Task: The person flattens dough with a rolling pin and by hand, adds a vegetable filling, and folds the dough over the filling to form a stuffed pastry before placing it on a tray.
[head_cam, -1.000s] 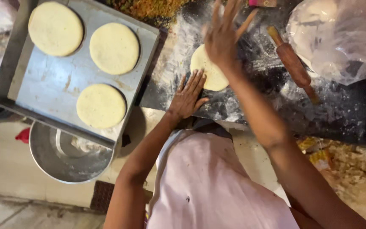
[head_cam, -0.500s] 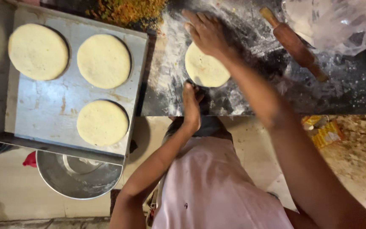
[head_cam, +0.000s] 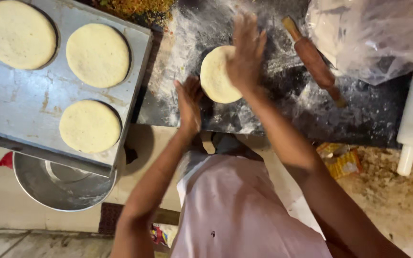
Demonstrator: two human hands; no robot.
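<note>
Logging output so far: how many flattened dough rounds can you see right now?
4. Three dough rounds lie on the metal tray: far left, far right, near. The fourth is on the floured board, partly under the right hand. The plastic bag may hide more.

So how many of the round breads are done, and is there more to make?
Three flat dough rounds already lie on the metal tray. A fourth dough disc is in hand on the floured dark board: the right hand pats it flat while the left hand rests at its edge. The tray has one bare corner. More dough seems to sit in the plastic bag, so more may follow.
</note>
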